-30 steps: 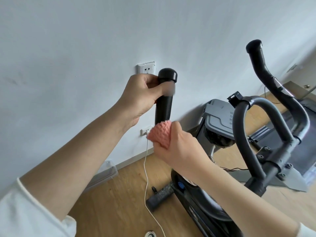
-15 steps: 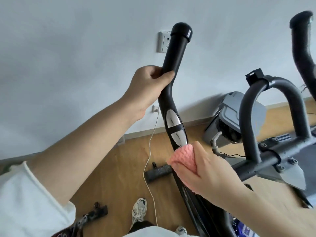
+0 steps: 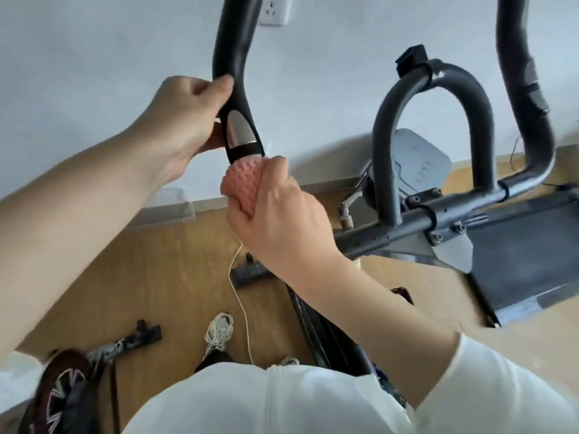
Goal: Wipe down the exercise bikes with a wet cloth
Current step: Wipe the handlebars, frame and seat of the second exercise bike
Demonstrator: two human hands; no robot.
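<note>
The left hand [image 3: 185, 120] grips the black handlebar [image 3: 228, 42] level with its silver sensor plate [image 3: 239, 130], steadying it. The right hand [image 3: 282, 214] clasps the pink cloth [image 3: 239, 183], which presses on the bar just below the plate. Recommended: wrap fully, squeeze evenly, and rotate the wrist to reach the rear face.
</note>
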